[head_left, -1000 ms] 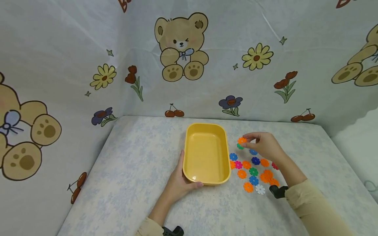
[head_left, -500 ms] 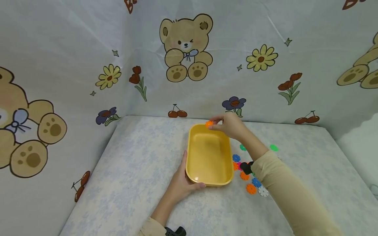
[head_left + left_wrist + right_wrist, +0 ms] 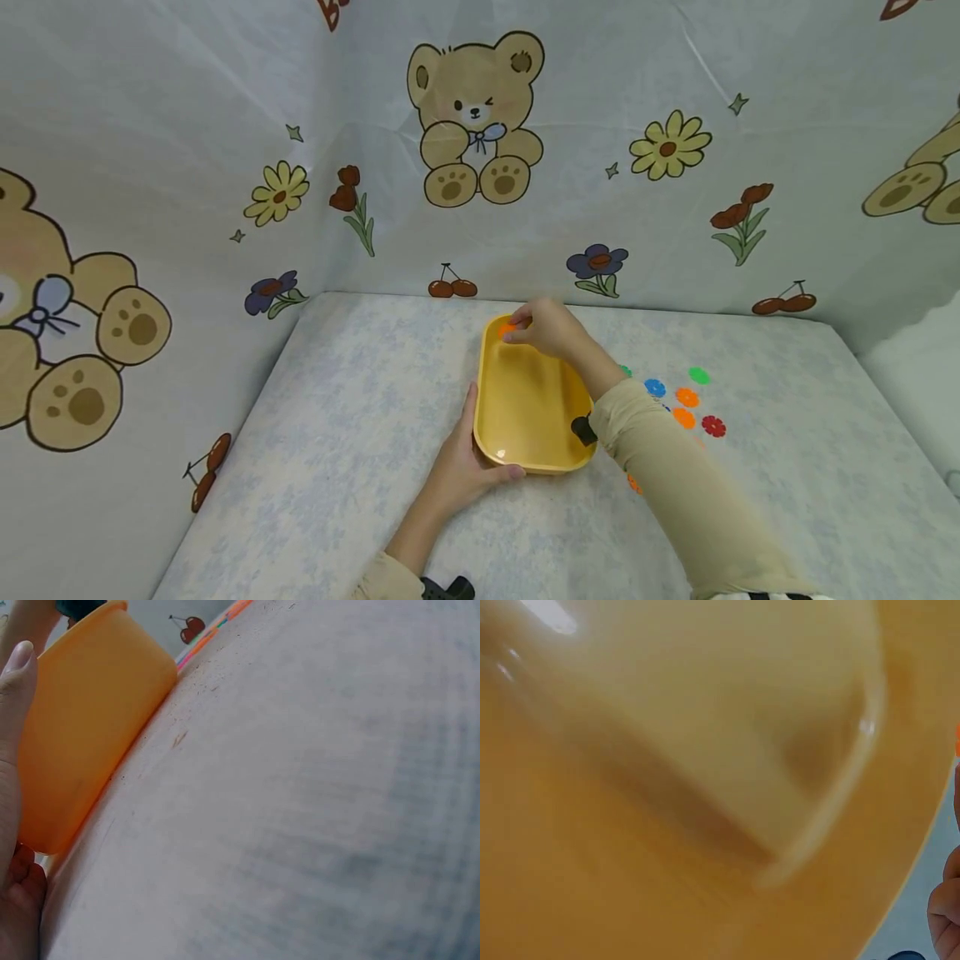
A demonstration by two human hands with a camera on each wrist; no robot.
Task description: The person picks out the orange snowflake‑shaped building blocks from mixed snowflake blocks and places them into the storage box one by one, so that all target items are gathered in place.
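Note:
A yellow plastic tray (image 3: 525,408) with rounded corners lies on the table. My left hand (image 3: 459,462) grips its near-left corner, fingers along the left side and thumb on the near side. In the left wrist view the thumb lies against the outer wall of the tray (image 3: 97,720). My right hand (image 3: 551,329) is over the tray's far end, pinching an orange notched disc (image 3: 506,331) by the far-left corner. The right wrist view is mostly the inside of the tray (image 3: 705,697), with part of the right hand (image 3: 946,904) at the edge.
Right of the tray lie several flower-shaped discs, among them a green disc (image 3: 699,376), a blue disc (image 3: 655,387) and a red disc (image 3: 714,427). The right sleeve (image 3: 675,483) covers others. A bear-print curtain (image 3: 480,233) stands behind the table (image 3: 337,400).
My right hand has carried the orange disc leftward from the loose discs, over the tray's far rim to its far-left corner. The left hand keeps its grip on the tray.

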